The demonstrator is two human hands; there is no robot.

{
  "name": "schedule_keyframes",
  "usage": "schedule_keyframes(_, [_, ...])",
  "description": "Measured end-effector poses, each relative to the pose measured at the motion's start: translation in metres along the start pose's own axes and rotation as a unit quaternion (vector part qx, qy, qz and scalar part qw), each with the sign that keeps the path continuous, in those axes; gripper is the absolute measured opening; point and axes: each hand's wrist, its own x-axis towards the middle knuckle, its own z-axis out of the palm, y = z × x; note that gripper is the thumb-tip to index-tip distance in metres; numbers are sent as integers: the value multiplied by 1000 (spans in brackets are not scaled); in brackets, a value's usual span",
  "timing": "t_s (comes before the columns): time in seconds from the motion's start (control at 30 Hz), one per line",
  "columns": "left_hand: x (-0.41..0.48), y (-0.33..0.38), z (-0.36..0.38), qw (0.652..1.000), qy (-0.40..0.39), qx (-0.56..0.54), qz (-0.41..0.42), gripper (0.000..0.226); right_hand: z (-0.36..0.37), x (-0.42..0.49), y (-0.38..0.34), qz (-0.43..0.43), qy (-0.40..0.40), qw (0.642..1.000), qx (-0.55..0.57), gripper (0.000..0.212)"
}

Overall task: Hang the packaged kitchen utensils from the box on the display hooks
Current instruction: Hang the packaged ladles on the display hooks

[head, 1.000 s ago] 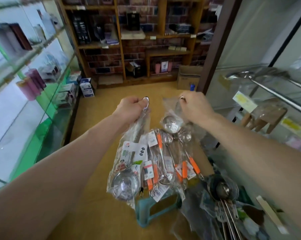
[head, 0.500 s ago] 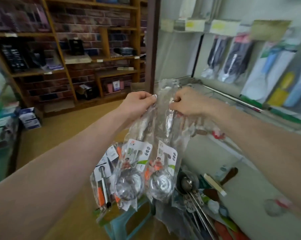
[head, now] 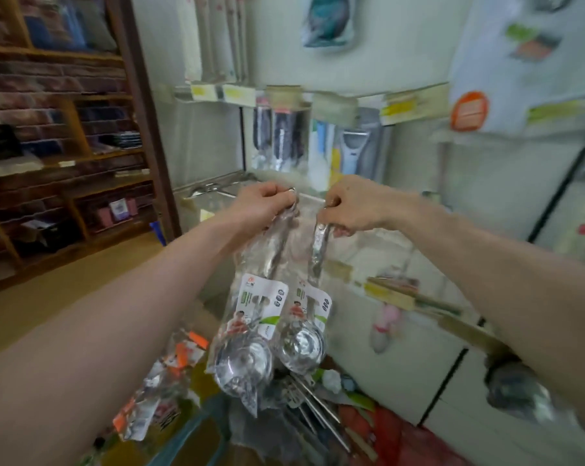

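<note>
My left hand (head: pixel 264 203) grips the top of a steel ladle in a clear bag (head: pixel 247 334), which hangs straight down. My right hand (head: pixel 351 206) grips the handle end of a second bagged steel ladle (head: pixel 304 327) close beside it. Both packs carry white and green label cards. The hands are held up in front of a white display wall, near a metal hook rail (head: pixel 217 188). Below the ladles lies a pile of packaged utensils (head: pixel 304 408); several packs with orange handles (head: pixel 170 371) sit lower left. The box itself is mostly hidden.
Packaged tools (head: pixel 284 139) hang on the white display wall under yellow price tags (head: pixel 230 92). Wooden shelves against a brick wall (head: pixel 59 139) stand at the left. A teal stool edge (head: pixel 190 428) shows below. Wooden utensils (head: pixel 398 294) hang at the right.
My view has swung right and up from the shop floor to the display wall. Both hands stayed together and rose with the two bagged ladles; the orange-handled packs dropped out of my hands' reach.
</note>
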Motion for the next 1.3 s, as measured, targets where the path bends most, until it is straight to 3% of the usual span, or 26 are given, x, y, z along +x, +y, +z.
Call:
schedule_keyframes(0.63, [-82, 127, 256, 979, -158, -110, 65, 16, -112, -233, 171, 162, 140, 977, 7, 23])
schedule_keyframes(0.97, [-87, 153, 327, 965, -227, -68, 110, 10, -135, -295, 217, 243, 163, 955, 37, 28])
schedule_keyframes(1.3, [-68, 169, 359, 941, -316, -68, 98, 20, -146, -310, 235, 327, 192, 925, 25, 18])
